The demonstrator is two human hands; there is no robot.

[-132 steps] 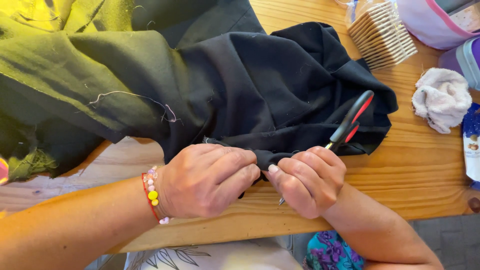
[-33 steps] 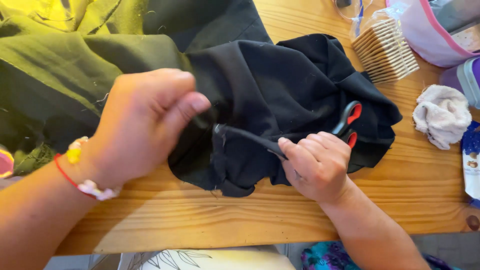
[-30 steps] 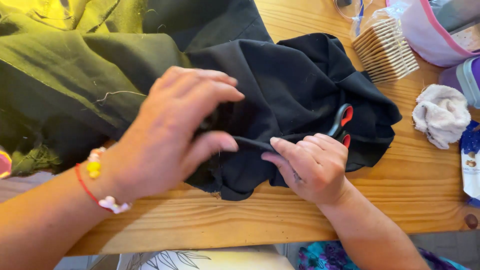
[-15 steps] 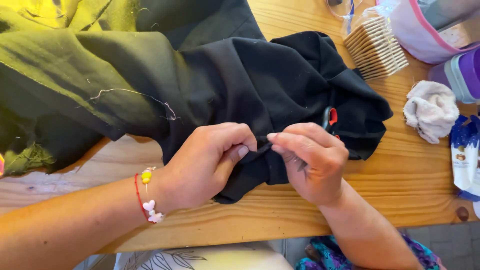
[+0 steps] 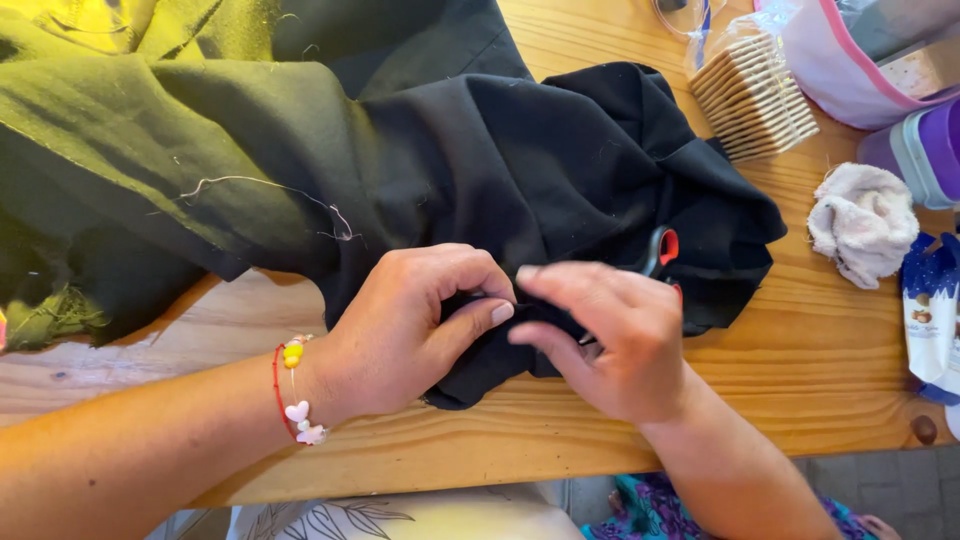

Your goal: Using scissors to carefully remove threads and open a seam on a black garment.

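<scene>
Both the left hand (image 5: 405, 330) and right hand (image 5: 610, 335) pinch black fabric (image 5: 520, 170) on a wooden table (image 5: 800, 350). Olive cloth (image 5: 110, 130) covers its far left.

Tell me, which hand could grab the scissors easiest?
Probably the right hand. The scissors with red and black handles lie on the black cloth just behind its knuckles. The left hand is farther off, pinching the cloth's edge.
</scene>
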